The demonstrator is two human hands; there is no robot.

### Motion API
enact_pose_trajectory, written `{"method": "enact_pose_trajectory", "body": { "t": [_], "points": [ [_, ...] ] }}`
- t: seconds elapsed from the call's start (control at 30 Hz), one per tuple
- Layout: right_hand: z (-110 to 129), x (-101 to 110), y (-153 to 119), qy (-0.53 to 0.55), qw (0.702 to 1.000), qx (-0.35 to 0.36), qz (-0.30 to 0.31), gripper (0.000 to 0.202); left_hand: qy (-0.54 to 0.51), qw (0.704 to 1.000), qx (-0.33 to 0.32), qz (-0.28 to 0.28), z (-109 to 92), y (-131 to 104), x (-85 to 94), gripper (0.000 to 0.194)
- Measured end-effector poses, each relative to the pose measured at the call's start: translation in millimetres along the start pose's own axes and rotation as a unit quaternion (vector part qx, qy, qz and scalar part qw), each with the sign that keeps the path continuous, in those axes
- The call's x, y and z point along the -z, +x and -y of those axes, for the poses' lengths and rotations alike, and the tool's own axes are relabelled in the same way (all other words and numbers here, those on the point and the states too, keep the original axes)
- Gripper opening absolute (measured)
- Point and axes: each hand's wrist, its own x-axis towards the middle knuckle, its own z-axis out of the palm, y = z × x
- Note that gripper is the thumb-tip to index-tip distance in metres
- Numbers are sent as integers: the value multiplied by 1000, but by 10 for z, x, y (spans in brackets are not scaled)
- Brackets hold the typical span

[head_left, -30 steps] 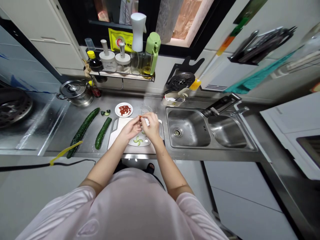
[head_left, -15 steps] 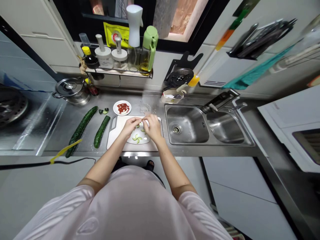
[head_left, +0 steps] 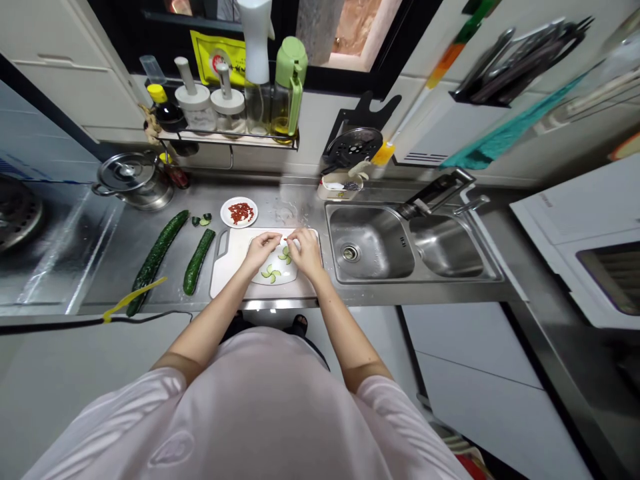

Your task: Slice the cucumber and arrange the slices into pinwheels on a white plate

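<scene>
A white plate (head_left: 287, 275) lies on a white cutting board (head_left: 229, 268). On it, pale green cucumber slices (head_left: 271, 273) form a pinwheel, and a second group of cucumber slices (head_left: 285, 255) sits partly beneath my right hand. Over the plate's far part, my left hand (head_left: 261, 251) has its fingertips pinched; whatever they hold is too small to make out. My right hand (head_left: 306, 253) is close beside it, thumb and fingers closed at a tiny red piece (head_left: 285, 238). Behind the board stands a small white dish (head_left: 225, 212) of chopped red pieces (head_left: 241, 213).
Left of the board lie a long cucumber (head_left: 159, 257), a shorter cut cucumber (head_left: 199, 261) and cucumber ends (head_left: 202, 220). A lidded steel pot (head_left: 135, 180) stands farther back. A double sink (head_left: 373, 243) is to the right. A bottle rack (head_left: 227, 139) hangs above.
My hands have drawn slightly apart, and a red piece now shows at my right fingertips. More of the far slice group is visible. The whole view has shifted a little.
</scene>
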Motion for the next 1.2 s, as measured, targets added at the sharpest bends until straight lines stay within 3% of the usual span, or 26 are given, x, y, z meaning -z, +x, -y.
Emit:
{"method": "enact_pose_trajectory", "body": {
  "t": [0.17,0.3,0.43,0.57,1.0,1.2],
  "points": [
    [-314,-184,-131,-42,996,-61,48,18,223,974,-35,0,320,38,85,26],
    [-492,-381,-242,-67,990,-84,87,16,417,905,-81,37,461,-31,100,25],
    [-588,-531,-307,-87,987,-89,96,14,516,847,-97,86,527,-79,48,28],
    [-642,-609,-331,-99,987,-87,95,15,551,821,-104,108,577,-72,-9,30],
    [-649,-649,-312,-115,982,-89,118,20,595,784,-109,138,666,-40,-80,38],
    [-613,-633,-300,-125,981,-79,122,21,597,783,-103,142,708,-14,-106,37]
  ]
}}
